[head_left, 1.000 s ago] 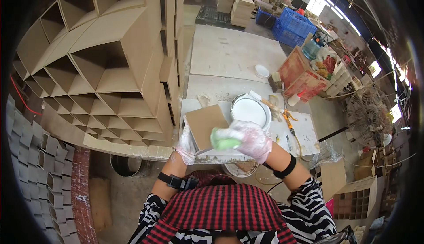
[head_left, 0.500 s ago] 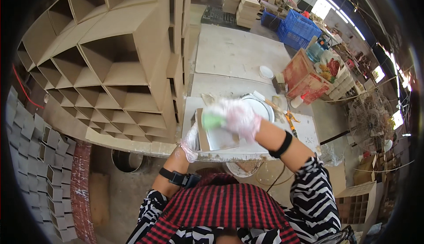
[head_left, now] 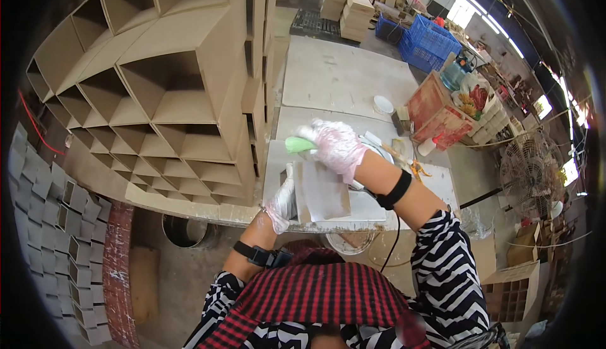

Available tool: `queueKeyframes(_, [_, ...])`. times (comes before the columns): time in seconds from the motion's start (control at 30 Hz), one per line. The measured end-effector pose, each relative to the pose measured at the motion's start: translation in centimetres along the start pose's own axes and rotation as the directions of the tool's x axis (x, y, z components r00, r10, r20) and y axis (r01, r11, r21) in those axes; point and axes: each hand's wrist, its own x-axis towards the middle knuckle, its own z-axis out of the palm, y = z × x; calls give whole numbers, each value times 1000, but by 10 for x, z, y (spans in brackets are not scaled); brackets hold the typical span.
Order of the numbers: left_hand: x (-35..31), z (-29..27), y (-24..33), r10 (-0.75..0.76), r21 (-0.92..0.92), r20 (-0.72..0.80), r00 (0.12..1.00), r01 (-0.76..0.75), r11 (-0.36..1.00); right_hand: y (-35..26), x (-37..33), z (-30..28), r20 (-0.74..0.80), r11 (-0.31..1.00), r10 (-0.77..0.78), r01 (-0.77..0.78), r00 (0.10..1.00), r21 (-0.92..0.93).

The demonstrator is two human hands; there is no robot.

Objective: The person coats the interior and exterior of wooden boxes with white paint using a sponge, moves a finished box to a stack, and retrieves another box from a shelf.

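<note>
My right hand (head_left: 338, 147), in a white-smeared pinkish glove, is closed on a light green piece (head_left: 299, 145) that pokes out on its left; its exact kind does not show. Below that hand, near the table's front edge, stands a small open cardboard box (head_left: 324, 192) with a pale, greyish face. At the box's left side my left hand (head_left: 282, 202), gloved the same way, grips its wall, fingers pointing away from me. A round white dish seen earlier is mostly hidden behind my right hand and forearm.
Stacked brown cardboard boxes (head_left: 208, 65) rise at the left of the worktable (head_left: 347, 74). To the right lie orange-handled pliers (head_left: 418, 169), a small white bowl (head_left: 382, 104) and a red-and-white bottle (head_left: 428, 145). A reddish crate (head_left: 435, 106) and a fan (head_left: 533, 172) stand beyond.
My right hand, with the light green piece, has moved up and away from the box. The box has turned and tilted, with my left hand still at its left side.
</note>
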Motion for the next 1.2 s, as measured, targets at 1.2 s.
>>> queueKeyframes(1.2, [0, 12, 7, 46, -129, 102, 994, -32, 991, 18, -34, -17, -100, 990, 127, -132, 987, -50])
